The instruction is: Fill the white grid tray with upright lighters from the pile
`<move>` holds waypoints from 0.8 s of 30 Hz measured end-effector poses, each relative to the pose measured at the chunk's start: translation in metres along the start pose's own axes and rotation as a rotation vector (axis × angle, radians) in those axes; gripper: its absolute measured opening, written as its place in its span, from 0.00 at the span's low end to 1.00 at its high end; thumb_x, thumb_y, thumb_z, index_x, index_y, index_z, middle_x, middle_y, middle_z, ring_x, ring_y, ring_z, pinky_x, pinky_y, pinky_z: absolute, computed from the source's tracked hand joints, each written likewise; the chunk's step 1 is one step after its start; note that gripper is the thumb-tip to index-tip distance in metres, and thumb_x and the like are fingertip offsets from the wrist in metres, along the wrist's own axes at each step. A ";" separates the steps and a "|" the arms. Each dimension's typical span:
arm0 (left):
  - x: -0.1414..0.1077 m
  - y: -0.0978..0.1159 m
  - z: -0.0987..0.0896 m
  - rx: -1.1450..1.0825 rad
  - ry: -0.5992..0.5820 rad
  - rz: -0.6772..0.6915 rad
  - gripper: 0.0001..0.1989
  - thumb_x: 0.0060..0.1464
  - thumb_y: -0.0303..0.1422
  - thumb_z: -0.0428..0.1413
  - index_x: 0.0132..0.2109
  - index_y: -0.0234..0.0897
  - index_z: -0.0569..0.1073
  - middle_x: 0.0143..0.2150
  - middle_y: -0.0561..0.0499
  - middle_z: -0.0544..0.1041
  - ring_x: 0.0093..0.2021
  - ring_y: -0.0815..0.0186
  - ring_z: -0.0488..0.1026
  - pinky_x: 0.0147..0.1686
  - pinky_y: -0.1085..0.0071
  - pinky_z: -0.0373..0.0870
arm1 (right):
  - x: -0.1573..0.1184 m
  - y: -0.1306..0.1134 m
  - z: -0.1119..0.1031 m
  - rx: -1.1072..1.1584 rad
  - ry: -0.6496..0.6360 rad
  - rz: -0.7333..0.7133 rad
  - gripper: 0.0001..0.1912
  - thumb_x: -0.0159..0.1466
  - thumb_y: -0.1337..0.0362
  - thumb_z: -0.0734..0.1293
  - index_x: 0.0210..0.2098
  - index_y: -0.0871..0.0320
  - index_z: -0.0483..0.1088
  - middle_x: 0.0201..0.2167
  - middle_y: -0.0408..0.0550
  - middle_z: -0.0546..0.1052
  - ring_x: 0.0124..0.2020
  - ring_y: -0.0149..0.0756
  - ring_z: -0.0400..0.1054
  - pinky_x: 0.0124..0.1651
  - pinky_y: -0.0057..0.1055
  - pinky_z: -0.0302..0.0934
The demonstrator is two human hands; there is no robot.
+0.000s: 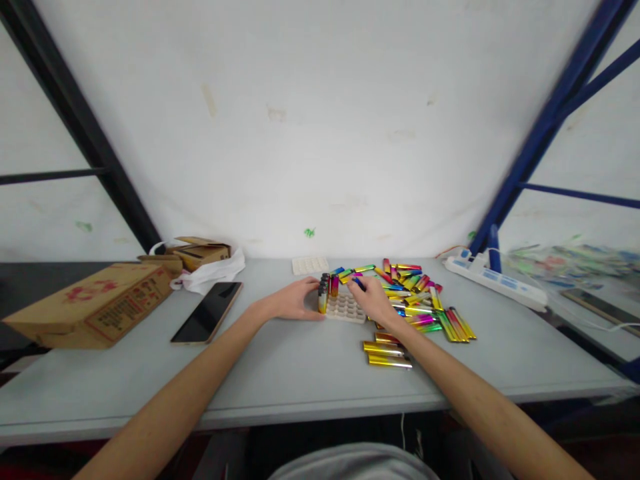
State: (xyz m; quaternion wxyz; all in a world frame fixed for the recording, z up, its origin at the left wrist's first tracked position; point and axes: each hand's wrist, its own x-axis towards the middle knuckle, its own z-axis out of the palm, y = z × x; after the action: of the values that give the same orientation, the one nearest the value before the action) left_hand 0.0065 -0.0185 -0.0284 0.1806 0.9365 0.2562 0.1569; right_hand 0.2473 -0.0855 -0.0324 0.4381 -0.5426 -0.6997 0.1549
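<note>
Head camera: nearest I see loose gold lighters [389, 362]; beyond, a carton [127, 303] bears red print and dark lettering I can't read. The right hand [373, 301] pinches a dark-blue lighter [359, 284] over the pale tray [345, 309]; the left hand [294, 300], fingers spread, flanks upright lighters [323, 297] along the tray's left side. A second tray [310, 266] lies behind.

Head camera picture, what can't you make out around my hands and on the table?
In the head view:
Dark blue item: mostly hidden by the right hand holding it.
White tray: its far right part is behind that hand.
Heaped lighters: they overlap, so no sure count.
Carton: side print too small to read.
Right forearm: cut off by the bottom edge.
</note>
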 end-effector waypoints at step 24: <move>0.001 -0.004 0.001 0.012 -0.018 0.011 0.36 0.49 0.51 0.67 0.59 0.33 0.72 0.62 0.37 0.71 0.62 0.47 0.69 0.65 0.53 0.63 | 0.006 0.008 0.002 -0.471 -0.280 -0.277 0.16 0.76 0.55 0.58 0.43 0.59 0.70 0.38 0.55 0.79 0.39 0.42 0.73 0.41 0.33 0.61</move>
State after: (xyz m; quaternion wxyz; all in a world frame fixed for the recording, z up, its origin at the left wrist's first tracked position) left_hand 0.0065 -0.0155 -0.0309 0.1763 0.9405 0.2501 0.1479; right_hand 0.2500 -0.0766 -0.0362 0.2168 -0.5022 -0.8372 0.0006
